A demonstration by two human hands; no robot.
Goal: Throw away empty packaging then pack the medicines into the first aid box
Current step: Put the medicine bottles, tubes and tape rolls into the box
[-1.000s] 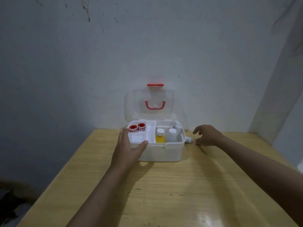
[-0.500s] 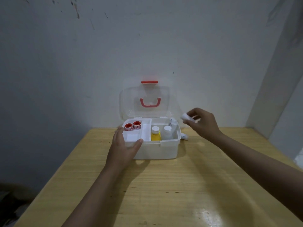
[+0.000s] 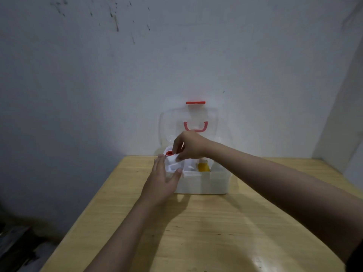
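A white first aid box stands open at the far side of the wooden table, its clear lid with a red handle upright against the wall. My left hand grips the box's front left corner, thumb on the rim. My right hand reaches across over the left tray compartment, pinching a small white item just above it. A red-topped tape roll shows behind my fingers. A yellow bottle stands in the right compartment; my right forearm hides the other bottles.
The wooden table reaches to a grey wall behind the box and a wall corner on the right. Dark clutter lies on the floor past the table's left edge.
My right hand picked a small white item off the table to the right of the box, lifted it, and carried it left over the tray compartment. My left hand stayed on the box.
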